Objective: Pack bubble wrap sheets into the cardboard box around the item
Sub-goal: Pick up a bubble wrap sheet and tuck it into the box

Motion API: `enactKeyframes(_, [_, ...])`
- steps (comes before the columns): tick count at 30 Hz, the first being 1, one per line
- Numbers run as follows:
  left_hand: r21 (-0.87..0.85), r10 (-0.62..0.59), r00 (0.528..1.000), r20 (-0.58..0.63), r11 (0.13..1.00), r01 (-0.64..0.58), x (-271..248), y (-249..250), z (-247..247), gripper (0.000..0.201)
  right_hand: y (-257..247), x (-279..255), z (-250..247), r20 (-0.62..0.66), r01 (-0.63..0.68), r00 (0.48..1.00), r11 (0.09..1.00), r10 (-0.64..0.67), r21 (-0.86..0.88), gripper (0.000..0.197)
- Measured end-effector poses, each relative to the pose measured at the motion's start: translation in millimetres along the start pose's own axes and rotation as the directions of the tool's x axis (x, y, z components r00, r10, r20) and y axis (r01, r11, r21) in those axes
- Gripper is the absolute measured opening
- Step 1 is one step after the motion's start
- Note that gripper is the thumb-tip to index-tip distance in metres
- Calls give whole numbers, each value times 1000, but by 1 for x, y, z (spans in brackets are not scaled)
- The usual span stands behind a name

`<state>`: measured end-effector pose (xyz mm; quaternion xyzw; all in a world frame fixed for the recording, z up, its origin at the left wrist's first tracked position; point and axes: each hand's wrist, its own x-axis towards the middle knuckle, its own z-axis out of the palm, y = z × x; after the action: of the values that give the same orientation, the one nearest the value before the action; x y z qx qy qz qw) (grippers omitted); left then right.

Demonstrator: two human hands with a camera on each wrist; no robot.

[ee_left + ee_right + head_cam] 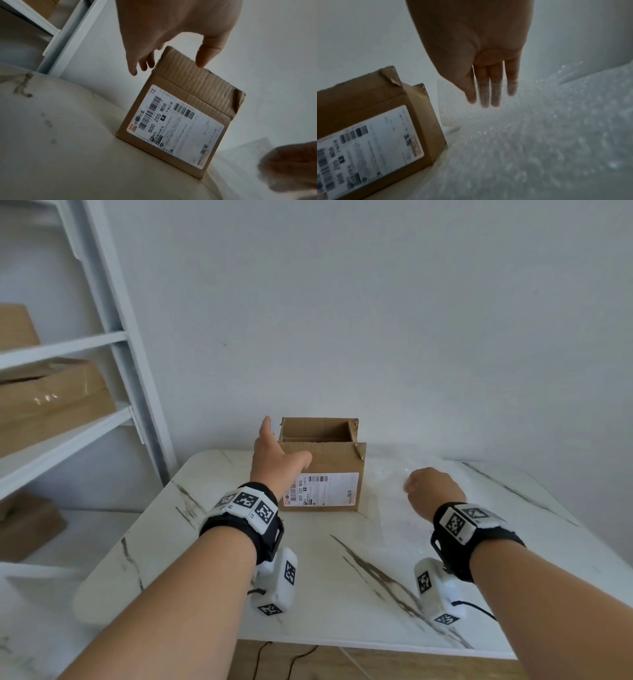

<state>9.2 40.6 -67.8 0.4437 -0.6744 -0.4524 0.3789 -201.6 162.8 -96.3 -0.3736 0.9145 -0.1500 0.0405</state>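
- Shelf (113,344): a white rack stands at the far left, off the table's edge, with brown cartons (51,395) stacked on its levels. It is well apart from both hands and looks like storage, not part of this job.
- Table (308,577): a white marble-look top carries everything in play, so both arms can work from the near edge.
- Left hand (274,457): it reaches to the near left corner of the box, fingers straight and spread, thumb across the front wall near the rim. In the left wrist view the fingers (135,67) pass beside the left wall and the thumb tip lies at the top flap. It grips nothing; I judge it is there to steady the box while filling goes in.
- Box (329,470): an open brown carton standing upright near the table's far edge, flaps up, label (322,487) facing the person. The mouth faces up for loading. The inside bottom is hidden, so the item cannot be seen.
- Wrap (394,508): clear bubble sheets lie flat on the table just right of the box, kept within short reach of its mouth. None shows inside the box yet, so packing seems barely begun.
- Right hand (433,491): it is down on the wrap, palm down. The right wrist view shows fingers (494,93) straight and together, tips blurred behind or against a raised sheet edge. Whether it pinches a sheet I cannot tell; likely it is gathering the top one.
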Motion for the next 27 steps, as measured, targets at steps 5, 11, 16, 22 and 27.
enactKeyframes(5, [63, 202, 969, -139, 979, -195, -6, 35, -3, 78, -1, -4, -49, -288, 21, 957, 988, 23, 151, 31])
enactKeyframes(11, [313, 476, 871, -123, 851, -421, -2, 85, 4, 29, -21, -7, -120, -600, 208, 800, 953, -37, 220, 23])
enactKeyframes(16, [313, 421, 903, 87, 849, -426, 1, 104, 20, 12, -37, -13, -132, -564, 284, 811, 948, -156, 146, 14])
enactKeyframes(22, [342, 287, 935, 208, 874, -345, -7, 87, 27, 20, -15, -15, -104, 32, 154, 987, 983, -158, 103, 18])
enactKeyframes(27, [397, 250, 940, 234, 858, -327, -12, 79, 29, 16, -3, -11, -90, 183, 52, 979, 981, -87, 187, 18])
